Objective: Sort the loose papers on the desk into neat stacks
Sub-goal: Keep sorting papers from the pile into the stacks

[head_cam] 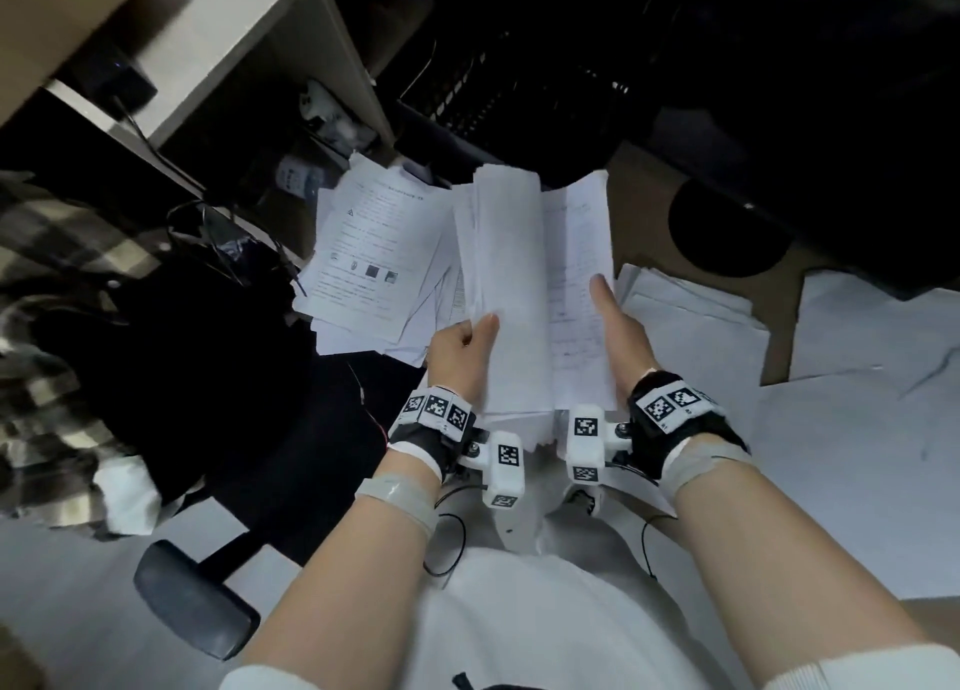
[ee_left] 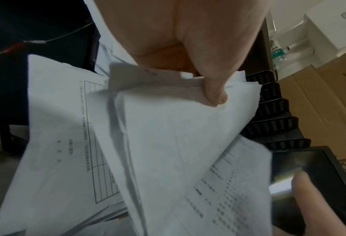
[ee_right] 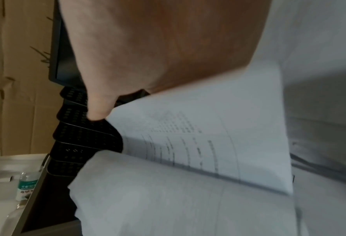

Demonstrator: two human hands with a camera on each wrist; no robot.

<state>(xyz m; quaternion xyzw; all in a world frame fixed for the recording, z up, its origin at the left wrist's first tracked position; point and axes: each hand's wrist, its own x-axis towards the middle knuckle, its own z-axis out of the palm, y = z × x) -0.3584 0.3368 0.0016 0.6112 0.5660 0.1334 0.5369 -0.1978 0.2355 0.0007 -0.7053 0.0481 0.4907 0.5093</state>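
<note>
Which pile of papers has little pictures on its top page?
The messy pile on the left: its top sheet shows small dark pictures and a triangle sign. The pile on the right looks blank, and the held bundle shows only faint text.

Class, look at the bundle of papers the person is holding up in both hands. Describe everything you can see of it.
The bundle of papers is a thick sheaf of white sheets, edges uneven, held above the desk in front of the person. The left hand pinches its near left side, thumb on top. The right hand peels a printed sheet away to the right, so the bundle opens like a book. Faint lines of text show; the wording is too blurred to read.
</note>
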